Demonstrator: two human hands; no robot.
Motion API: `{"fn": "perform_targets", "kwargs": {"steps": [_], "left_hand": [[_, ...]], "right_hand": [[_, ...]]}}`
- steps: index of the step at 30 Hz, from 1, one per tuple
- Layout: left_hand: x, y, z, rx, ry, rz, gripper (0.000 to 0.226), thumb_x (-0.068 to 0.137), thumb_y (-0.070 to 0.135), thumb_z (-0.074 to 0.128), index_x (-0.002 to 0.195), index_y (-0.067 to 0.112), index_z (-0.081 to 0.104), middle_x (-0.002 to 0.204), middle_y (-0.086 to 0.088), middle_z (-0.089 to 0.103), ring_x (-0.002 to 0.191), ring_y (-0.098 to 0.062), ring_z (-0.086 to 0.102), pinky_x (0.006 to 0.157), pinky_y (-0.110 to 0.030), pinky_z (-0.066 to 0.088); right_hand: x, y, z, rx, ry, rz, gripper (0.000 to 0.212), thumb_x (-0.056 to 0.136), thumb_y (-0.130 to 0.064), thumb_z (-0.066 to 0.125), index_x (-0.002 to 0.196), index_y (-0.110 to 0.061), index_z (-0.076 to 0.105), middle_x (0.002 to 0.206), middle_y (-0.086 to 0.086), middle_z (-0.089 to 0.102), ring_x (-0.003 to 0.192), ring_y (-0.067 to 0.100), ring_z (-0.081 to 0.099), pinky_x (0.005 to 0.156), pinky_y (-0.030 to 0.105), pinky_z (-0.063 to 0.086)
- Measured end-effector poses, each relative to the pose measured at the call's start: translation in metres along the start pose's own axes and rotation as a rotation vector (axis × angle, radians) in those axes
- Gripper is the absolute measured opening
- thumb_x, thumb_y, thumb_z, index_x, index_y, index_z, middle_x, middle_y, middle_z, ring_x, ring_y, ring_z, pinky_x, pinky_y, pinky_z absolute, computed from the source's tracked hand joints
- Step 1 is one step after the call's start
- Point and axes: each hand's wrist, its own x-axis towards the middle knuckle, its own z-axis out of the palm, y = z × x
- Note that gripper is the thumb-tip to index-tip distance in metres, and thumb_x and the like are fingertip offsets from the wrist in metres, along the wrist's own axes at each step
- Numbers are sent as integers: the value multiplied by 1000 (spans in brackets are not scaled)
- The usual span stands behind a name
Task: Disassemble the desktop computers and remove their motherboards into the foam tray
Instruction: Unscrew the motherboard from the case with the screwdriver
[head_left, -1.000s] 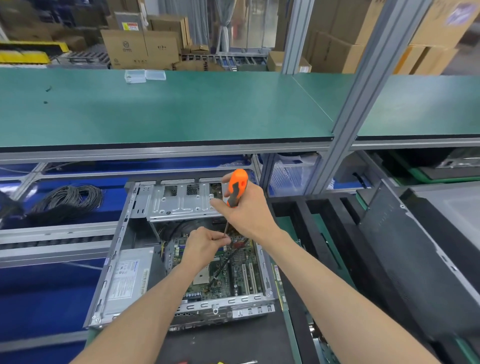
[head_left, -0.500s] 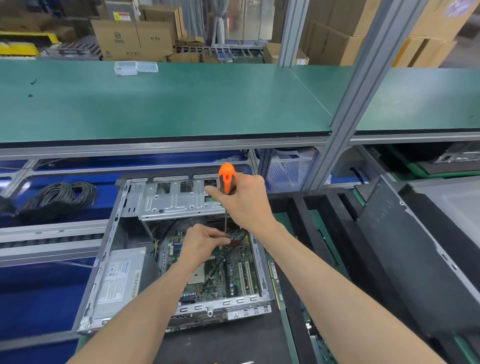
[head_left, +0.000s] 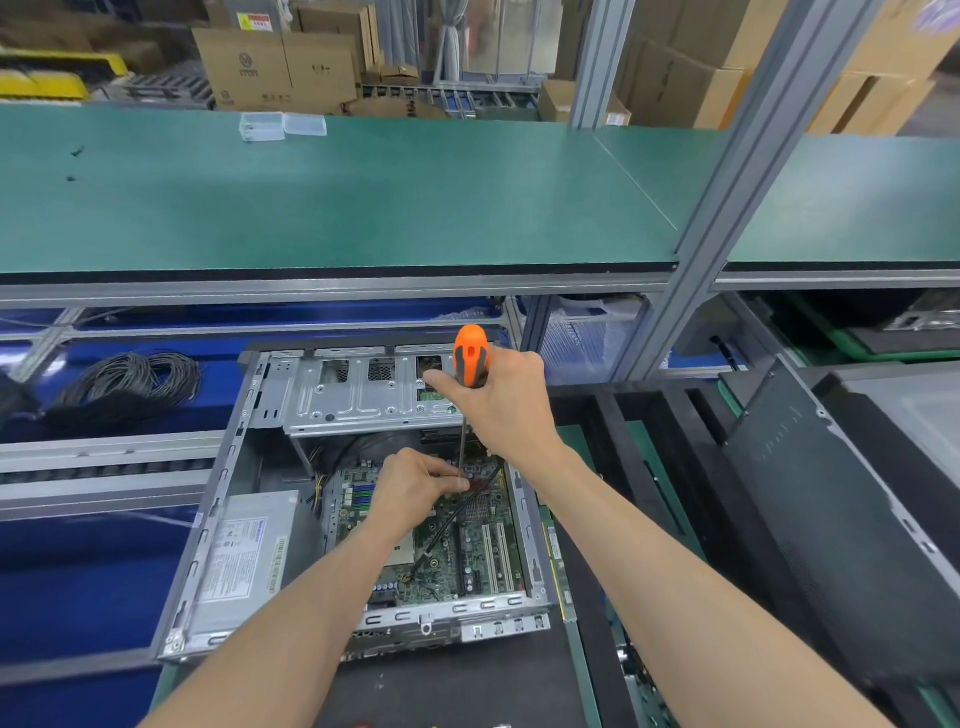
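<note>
Gripping the orange-and-grey-handled screwdriver (head_left: 470, 358) upright in the right hand (head_left: 501, 402), fingers curled round the handle, thin shaft pointing down into the open grey metal desktop computer case (head_left: 249, 467) lying on its side on the dark surface (head_left: 457, 680). Pinching at the shaft's lower end with the left hand (head_left: 415, 486), fingertips curled together right over the green motherboard (head_left: 467, 545). Seated flat in the case's right half, white slots near its right edge, silver power supply box (head_left: 244, 556) to its left, perforated metal drive cage (head_left: 358, 395) behind. Black foam tray (head_left: 613, 415) just right of the case. Coiled black cables (head_left: 130, 384) on the blue shelf at left.
</note>
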Motion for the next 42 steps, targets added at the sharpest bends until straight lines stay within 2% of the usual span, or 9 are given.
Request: {"fn": "perform_targets", "kwargs": {"steps": [9, 15, 20, 23, 30, 34, 38, 40, 42], "left_hand": [[1, -3, 1, -7, 17, 19, 20, 72, 36, 88, 87, 24, 82, 97, 5, 78, 88, -4, 67, 79, -21, 46], [2, -5, 2, 5, 29, 17, 22, 72, 36, 88, 89, 23, 82, 101, 2, 77, 85, -3, 64, 78, -21, 45], [3, -5, 2, -19, 31, 13, 17, 72, 35, 88, 84, 25, 82, 93, 6, 78, 87, -4, 68, 76, -20, 45], [2, -6, 1, -34, 32, 13, 15, 72, 34, 88, 82, 26, 82, 82, 13, 75, 83, -1, 68, 71, -19, 45], [2, -8, 0, -55, 29, 2, 14, 71, 34, 88, 81, 27, 81, 84, 15, 72, 86, -3, 67, 79, -24, 49], [2, -8, 0, -42, 21, 10, 12, 72, 35, 88, 80, 29, 81, 78, 21, 69, 86, -1, 67, 80, -25, 49], [3, -10, 1, -31, 24, 29, 13, 72, 36, 87, 80, 29, 81, 66, 26, 66, 78, 9, 64, 75, -21, 49], [3, -11, 2, -24, 27, 35, 13, 73, 35, 87, 81, 27, 81, 77, 20, 73, 83, 1, 68, 78, -23, 50], [3, -12, 2, -7, 31, 34, 16, 73, 36, 87, 83, 25, 81, 93, 9, 77, 89, -6, 68, 84, -27, 52]], "right_hand": [[0, -1, 0, 3, 2, -14, 60, 86, -46, 75, 55, -21, 30, 46, -7, 30, 47, 17, 29, 59, 25, 33], [-1, 0, 1, 40, 3, -14, 59, 86, -44, 75, 55, -21, 31, 46, -4, 34, 57, 22, 40, 64, 21, 34], [-1, -2, 1, 47, 1, 7, 59, 86, -44, 75, 55, -20, 32, 47, 3, 38, 55, 24, 40, 61, 27, 35], [-1, -3, 1, 53, 10, 15, 59, 86, -45, 75, 54, -20, 31, 46, -1, 34, 57, 24, 40, 60, 28, 35], [1, -5, 2, 11, -13, -2, 57, 86, -45, 74, 56, -9, 42, 49, 7, 46, 50, 25, 42, 63, 33, 39], [-3, -11, 0, -54, 49, -24, 60, 86, -46, 75, 55, -19, 31, 45, -3, 32, 44, 19, 33, 60, 33, 38], [-5, -13, 2, -74, 73, -50, 59, 85, -42, 77, 55, -16, 34, 46, -7, 29, 44, 17, 29, 60, 29, 33], [-3, -12, 2, -72, 34, -42, 58, 85, -41, 77, 55, -17, 34, 45, -7, 31, 45, 17, 29, 58, 22, 29], [-1, -9, 0, -1, -41, -34, 58, 84, -39, 78, 54, -12, 36, 45, 1, 34, 47, 19, 28, 58, 22, 33]]}}
